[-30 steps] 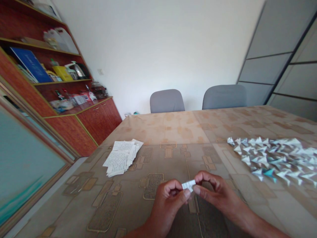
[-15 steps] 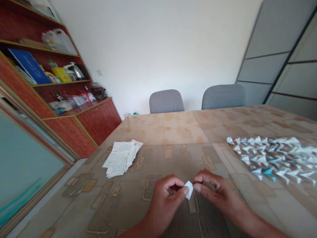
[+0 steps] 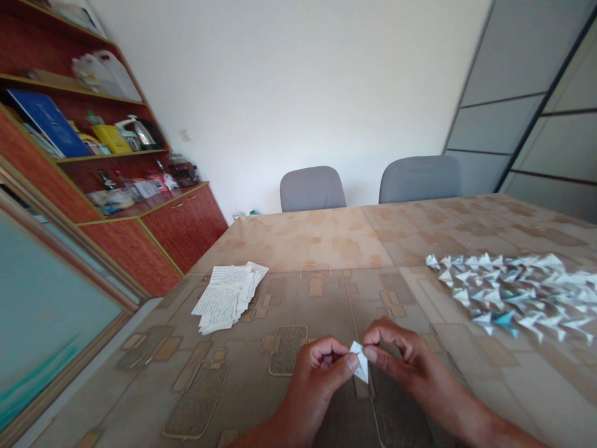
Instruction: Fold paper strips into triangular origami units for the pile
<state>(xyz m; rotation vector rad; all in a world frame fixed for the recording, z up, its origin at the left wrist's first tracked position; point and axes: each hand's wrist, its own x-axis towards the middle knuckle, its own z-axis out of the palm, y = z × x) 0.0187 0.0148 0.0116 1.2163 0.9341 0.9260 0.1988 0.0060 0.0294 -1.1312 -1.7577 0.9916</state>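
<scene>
A small folded piece of white paper (image 3: 361, 366) is pinched between my two hands above the table. My left hand (image 3: 321, 367) grips its left side between thumb and forefinger. Thumb and forefinger of my right hand (image 3: 403, 358) close on its upper right edge. The paper has a pointed lower end and a small peak at the top. To the left lies a loose stack of printed paper slips (image 3: 228, 295). On the right, several rows of folded paper pieces (image 3: 517, 292) stand on the table, mostly white, one with a teal patch.
The patterned tablecloth (image 3: 163, 386) covers a wide table. Two grey chairs (image 3: 313, 188) stand at its far side, before a white wall. A red-brown shelf cabinet (image 3: 186, 218) with bottles, a kettle (image 3: 143, 134) and boxes is at the left.
The folded paper in my fingers now shows a longer, pointed shape reaching lower. My left hand has shifted slightly to the right; my right hand has hardly moved.
</scene>
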